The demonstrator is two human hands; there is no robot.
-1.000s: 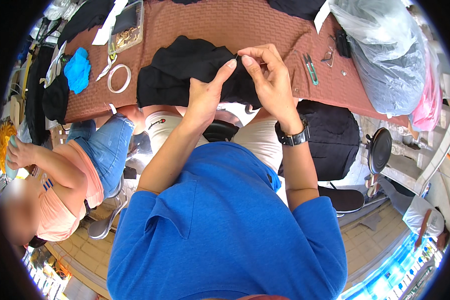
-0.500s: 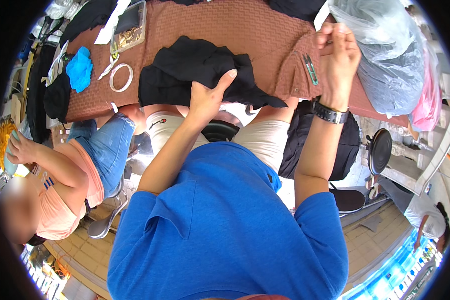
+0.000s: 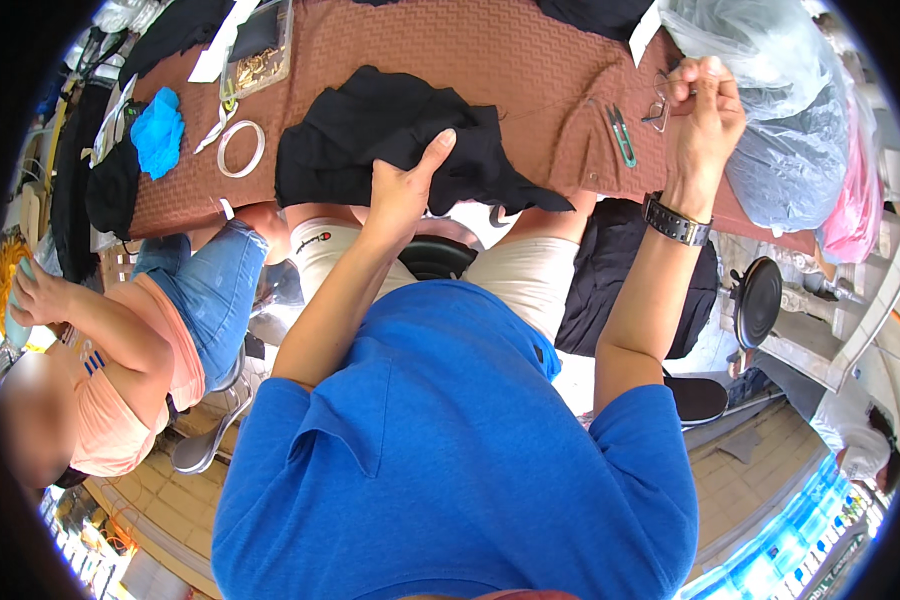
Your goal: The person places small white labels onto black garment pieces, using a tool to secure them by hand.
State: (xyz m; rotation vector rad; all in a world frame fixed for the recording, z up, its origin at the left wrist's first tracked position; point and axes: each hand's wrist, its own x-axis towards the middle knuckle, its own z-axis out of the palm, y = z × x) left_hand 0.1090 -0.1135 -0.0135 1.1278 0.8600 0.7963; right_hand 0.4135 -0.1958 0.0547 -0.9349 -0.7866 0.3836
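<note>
A piece of black cloth [image 3: 370,130] lies bunched over the near edge of the table, part of it above my lap. My left hand [image 3: 406,190] grips its near side, thumb on top and fingers hidden beneath. At the right, my right hand [image 3: 708,100] is raised over the table with its fingertips pinched together. A thin dark thread [image 3: 570,97] seems to run from the cloth to that pinch; whether a needle is there is too small to tell. Just left of my right wrist lie green-handled thread snips [image 3: 623,138] and a small clear, thin-rimmed object [image 3: 657,115].
A brown textured cloth [image 3: 400,40] covers the table. Left are a clear box [image 3: 260,60] of gold-coloured pieces, a white ring [image 3: 241,149] and crumpled blue fabric [image 3: 157,135]. Plastic bags [image 3: 785,130] stand at right. Another person [image 3: 130,340] sits close on my left.
My right hand has moved further right, away from the cloth, uncovering the small clear object. My left hand has shifted slightly left and keeps its grip on the cloth.
</note>
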